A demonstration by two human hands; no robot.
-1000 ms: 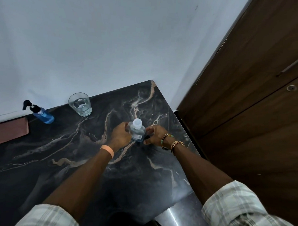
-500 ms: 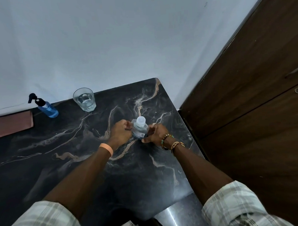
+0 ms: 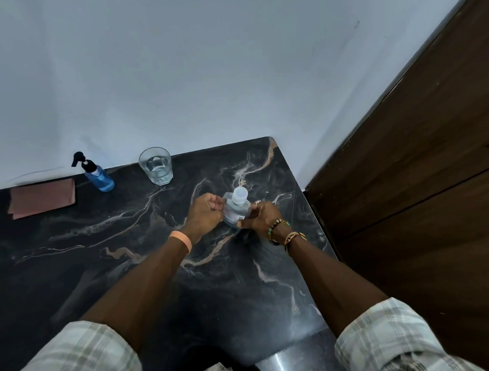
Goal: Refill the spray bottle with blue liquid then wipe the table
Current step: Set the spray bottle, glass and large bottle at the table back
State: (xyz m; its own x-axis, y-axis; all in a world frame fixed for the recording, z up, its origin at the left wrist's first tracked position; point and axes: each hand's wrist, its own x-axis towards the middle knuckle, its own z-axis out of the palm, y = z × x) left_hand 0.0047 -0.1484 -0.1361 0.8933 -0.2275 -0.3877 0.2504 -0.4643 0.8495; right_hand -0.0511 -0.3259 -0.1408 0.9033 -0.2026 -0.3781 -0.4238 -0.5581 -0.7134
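Small clear plastic bottle with pale cap (image 3: 236, 206) stands upright on the black marble-veined table (image 3: 128, 246), pinched between both hands. Left hand (image 3: 204, 213): fingers curled shut against the bottle's left side. Right hand (image 3: 263, 214): fingers closed on its right side and base. Well beyond the left fingers, by the wall: blue-filled spray bottle with black nozzle (image 3: 97, 175), clear drinking glass (image 3: 155, 166) just right of it, folded reddish-brown cloth (image 3: 42, 198) to its left.

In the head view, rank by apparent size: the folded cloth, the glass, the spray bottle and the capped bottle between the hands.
1. folded cloth
2-4. glass, spray bottle and capped bottle look alike; unranked.
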